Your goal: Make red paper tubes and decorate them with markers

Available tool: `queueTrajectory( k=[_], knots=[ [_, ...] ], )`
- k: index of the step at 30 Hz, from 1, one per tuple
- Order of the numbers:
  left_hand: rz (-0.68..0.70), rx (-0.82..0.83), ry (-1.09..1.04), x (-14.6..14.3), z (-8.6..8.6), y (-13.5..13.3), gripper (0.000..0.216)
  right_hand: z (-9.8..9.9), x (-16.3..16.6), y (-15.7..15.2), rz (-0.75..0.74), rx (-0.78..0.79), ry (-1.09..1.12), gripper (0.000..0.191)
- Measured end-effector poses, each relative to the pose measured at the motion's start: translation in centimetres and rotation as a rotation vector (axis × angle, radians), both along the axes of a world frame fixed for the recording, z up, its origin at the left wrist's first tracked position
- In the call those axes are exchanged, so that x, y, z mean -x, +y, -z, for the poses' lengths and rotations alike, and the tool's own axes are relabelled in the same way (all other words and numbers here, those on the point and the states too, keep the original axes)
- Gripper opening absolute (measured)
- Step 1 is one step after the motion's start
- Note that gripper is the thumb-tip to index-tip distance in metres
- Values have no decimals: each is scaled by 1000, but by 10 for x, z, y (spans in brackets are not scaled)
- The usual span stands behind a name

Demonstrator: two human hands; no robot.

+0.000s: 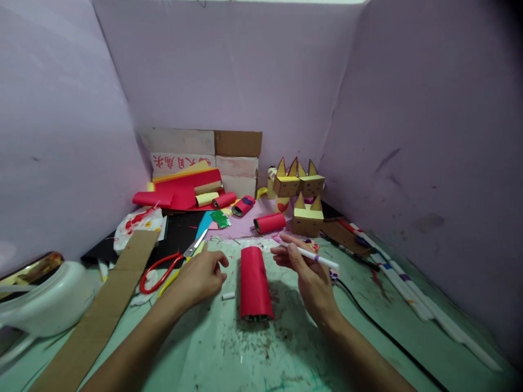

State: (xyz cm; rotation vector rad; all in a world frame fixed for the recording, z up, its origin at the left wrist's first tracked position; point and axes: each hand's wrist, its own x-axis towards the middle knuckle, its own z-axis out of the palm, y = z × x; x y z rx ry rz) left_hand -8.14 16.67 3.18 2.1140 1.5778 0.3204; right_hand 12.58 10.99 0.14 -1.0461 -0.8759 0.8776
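A red paper-covered tube (255,283) lies on the green table (229,354) between my two hands. My right hand (304,267) is closed around a white marker pen (316,257) with a purple band, held just right of the tube's far end. My left hand (202,275) hovers left of the tube with its fingers curled in and nothing visible in them. A small white pen cap (227,296) rests on the table just below my left hand.
Red-handled scissors (171,264) lie left of my left hand beside a long cardboard strip (102,310). Further back are more red tubes (269,222), red paper sheets (183,190), cardboard box figures with pointed ears (307,215) and a carton (229,158). A white jug (44,299) sits far left; a black cable (379,326) and white rods (412,294) run right.
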Motion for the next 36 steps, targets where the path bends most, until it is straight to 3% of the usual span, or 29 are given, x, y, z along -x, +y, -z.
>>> queueTrajectory(
  k=[4,8,10,15,17,24,36],
  knots=[
    [179,85,140,-2,3,-10,13,-6,1,-4,20,11,-67,50],
    [201,62,160,-9,-1,-15,8,-9,4,-6,-71,5,-48,45],
    [215,36,57,-11,-6,-15,10,-10,6,-7,-124,17,8,43],
    [243,115,-470,-14,-12,-20,13,-12,8,-9,-190,-17,17,41],
    [253,124,-548,-17,-10,-22,14,-12,8,-10,-203,-32,-8,40],
    [246,131,-632,-20,-8,-24,16,-7,8,-11,-200,-50,-144,40],
    [150,114,-704,-25,-4,-27,20,-8,9,-12,-248,-50,-124,38]
  ],
)
